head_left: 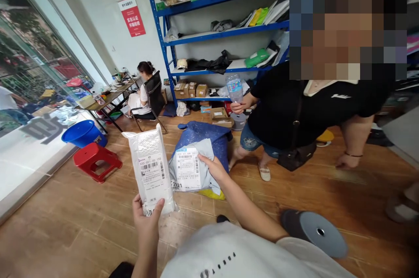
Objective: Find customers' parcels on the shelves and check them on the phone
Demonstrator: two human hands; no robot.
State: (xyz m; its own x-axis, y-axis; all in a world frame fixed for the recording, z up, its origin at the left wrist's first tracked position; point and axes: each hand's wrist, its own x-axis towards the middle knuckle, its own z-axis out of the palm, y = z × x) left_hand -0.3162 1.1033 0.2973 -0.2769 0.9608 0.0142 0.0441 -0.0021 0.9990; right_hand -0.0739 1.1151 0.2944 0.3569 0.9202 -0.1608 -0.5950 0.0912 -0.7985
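My left hand (pixel 148 214) grips the lower end of a white padded parcel (pixel 149 142), thumb in front and fingers wrapped behind. The parcel stands nearly upright, its printed label with barcodes facing me. In my right hand (pixel 212 166) is a light grey mailing bag (pixel 207 151), pinched at its right edge. A white shipping label (pixel 188 169) covers much of the bag's front. The two parcels hang side by side in front of me, close together at their inner edges. Behind the grey bag a large blue sack (pixel 203 132) sits on the floor.
A person holding a plastic bottle (pixel 235 89) stands at the right. Blue shelving (pixel 225 33) with parcels lines the back wall. Someone sits at a desk (pixel 108 99). A red stool (pixel 98 162), a blue tub (pixel 85 134) and a grey round-based object (pixel 322 234) stand on the floor.
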